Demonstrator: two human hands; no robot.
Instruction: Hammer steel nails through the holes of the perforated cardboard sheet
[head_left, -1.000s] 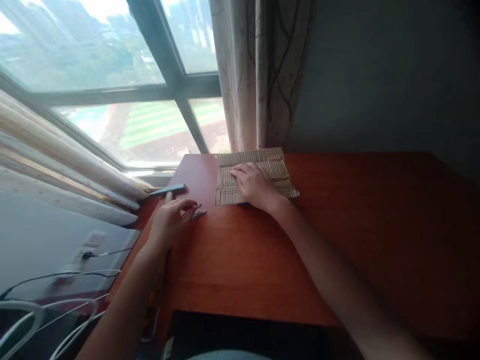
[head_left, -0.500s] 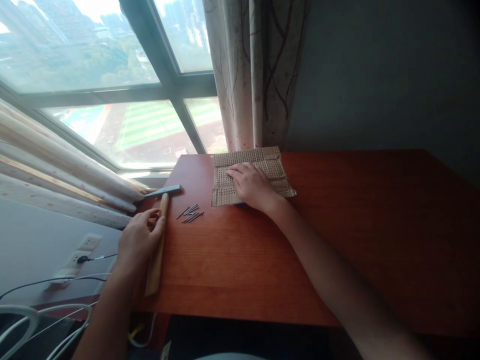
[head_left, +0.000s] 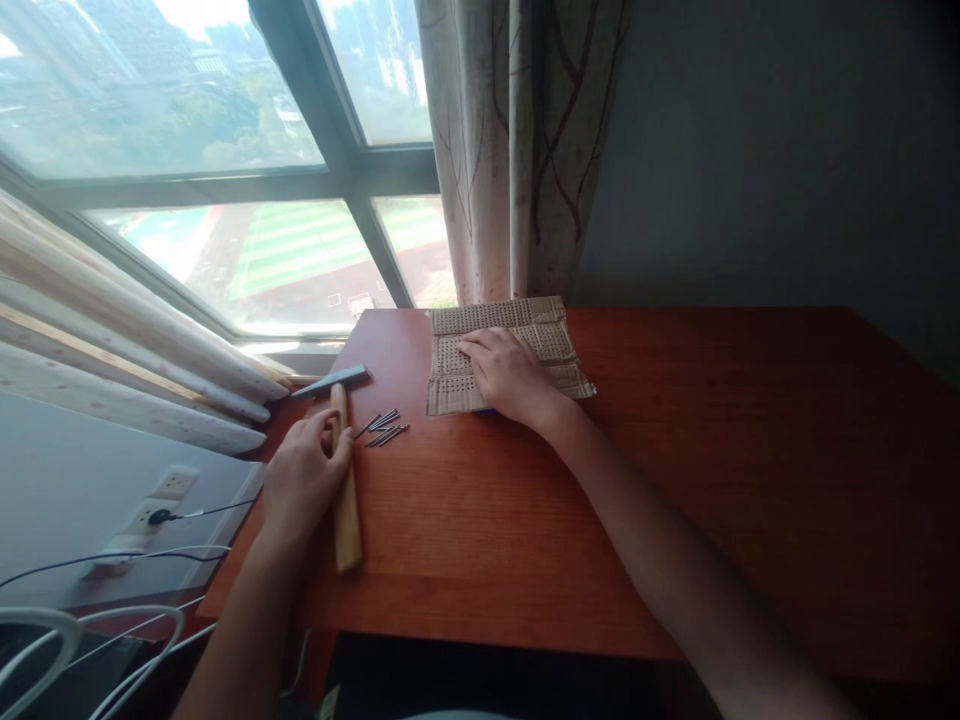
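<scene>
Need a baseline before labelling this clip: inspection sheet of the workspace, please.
Surface: red-brown wooden table.
Job's things: hammer lying near the left edge, head toward the window; loose nails just right of its handle; perforated cardboard flat at the far edge.
Clutter: blue sliver under the cardboard's near edge, too small to identify.
Grips: left hand curled on the hammer handle; right hand open, flat on the cardboard.
Cables: black lead plugged into a wall socket; white cables looped below the table, left.
Surroundings: window, curtain, dark wall.
</scene>
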